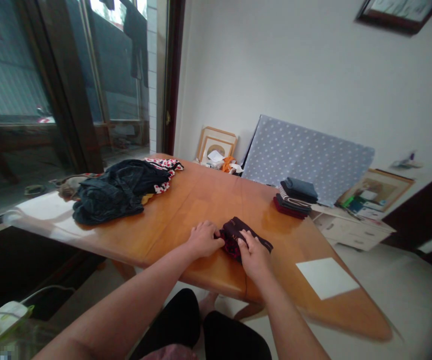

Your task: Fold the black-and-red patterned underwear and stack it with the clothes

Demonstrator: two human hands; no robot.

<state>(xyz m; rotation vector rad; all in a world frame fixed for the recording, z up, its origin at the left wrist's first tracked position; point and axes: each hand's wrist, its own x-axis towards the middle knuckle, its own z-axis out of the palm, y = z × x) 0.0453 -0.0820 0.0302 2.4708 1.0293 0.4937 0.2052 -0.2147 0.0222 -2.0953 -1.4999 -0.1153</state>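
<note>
A small folded garment [234,231], dark maroon with pale lettering and a red-patterned part at its near left, lies on the wooden table in front of me. My left hand [203,240] is at its left end, thumb and fingers closed on the edge of the cloth. On its near right side rests my right hand [254,254], with the fingers slightly spread over the top of the fabric. The underside of the garment and the cloth beneath my right palm are hidden.
Loose dark clothes [114,190] are heaped at the table's left. A neat stack of folded clothes [294,198] stands at the far right. A white sheet [326,277] lies near the right edge of the table [186,200]. Behind is a dotted grey cloth [306,155].
</note>
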